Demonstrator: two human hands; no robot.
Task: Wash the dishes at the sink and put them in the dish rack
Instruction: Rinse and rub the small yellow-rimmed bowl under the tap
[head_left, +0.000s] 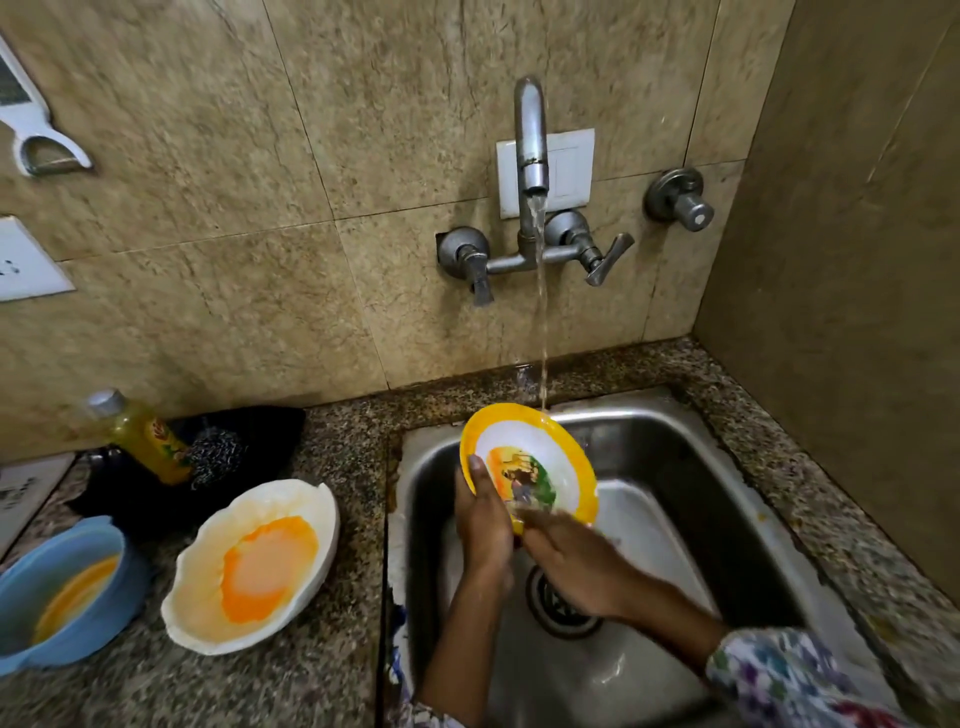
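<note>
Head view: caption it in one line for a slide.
Left hand holds a yellow-rimmed plate under the running tap while the right hand rubs it.

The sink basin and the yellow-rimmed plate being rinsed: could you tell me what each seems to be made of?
The sink basin looks like stainless steel with a brushed finish: grey metal with soft streaked reflections. The yellow-rimmed plate looks like glossy melamine or plastic, judging by its thin rim and printed picture, though glazed ceramic cannot be ruled out.

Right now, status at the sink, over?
Left hand grips yellow-rimmed plate under running tap. Right hand rubs its lower face, blurred. Stained white bowl, blue bowl wait on counter. Nothing blocking.
</note>
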